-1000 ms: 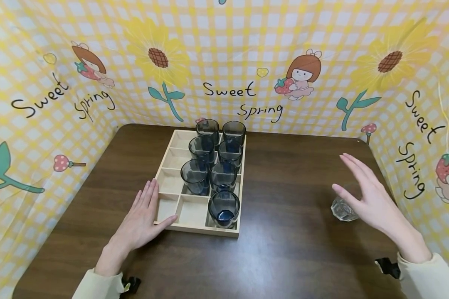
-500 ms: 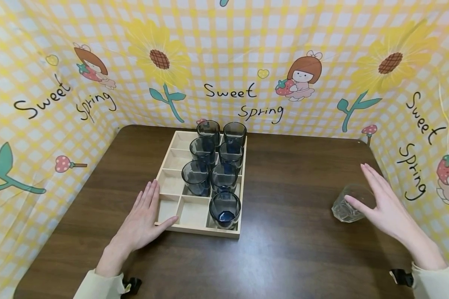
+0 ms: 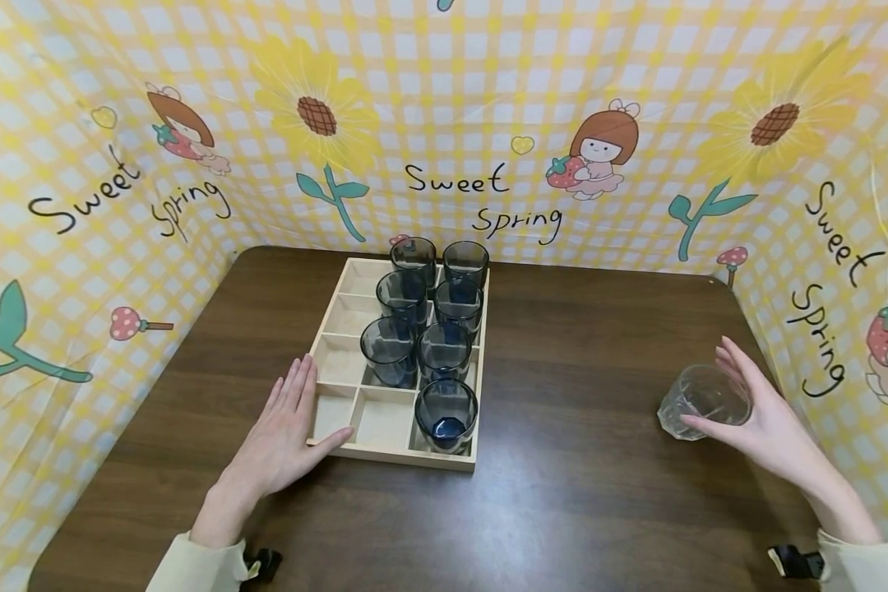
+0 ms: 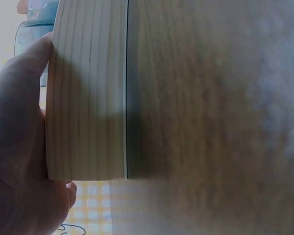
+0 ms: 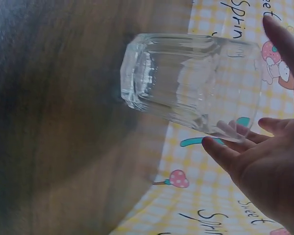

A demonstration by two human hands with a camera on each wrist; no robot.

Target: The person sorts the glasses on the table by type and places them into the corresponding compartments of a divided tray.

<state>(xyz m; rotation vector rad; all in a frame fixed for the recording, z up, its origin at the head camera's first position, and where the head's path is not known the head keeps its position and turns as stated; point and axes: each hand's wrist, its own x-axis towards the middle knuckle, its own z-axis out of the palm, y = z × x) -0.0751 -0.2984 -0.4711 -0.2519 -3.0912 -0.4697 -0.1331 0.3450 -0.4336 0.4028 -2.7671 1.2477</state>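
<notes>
A wooden divided tray [image 3: 386,421] sits left of the middle of the table and bears several dark blue-grey drinking glasses, such as the front one [image 3: 446,419]. My left hand [image 3: 274,440] lies against its front left corner, fingers straight along the side and thumb on the front rim. In the left wrist view, the thumb touches the top edge of the tray's wall [image 4: 85,98]. On the right, a clear drinking glass [image 3: 699,403] stands upright on the table. Around its upper part my right hand [image 3: 773,432] is spread, the thumb apart from the glass in the right wrist view.
The dark brown table [image 3: 562,510] has rounded far corners. A yellow checked cloth [image 3: 459,99] with printed flowers and lettering rises behind it and at both sides. The dark glasses stand close together in the tray's middle and right columns.
My right hand has shifted right and towards me, then its fingers have drawn in around the clear glass. The left hand and tray stay where they were.
</notes>
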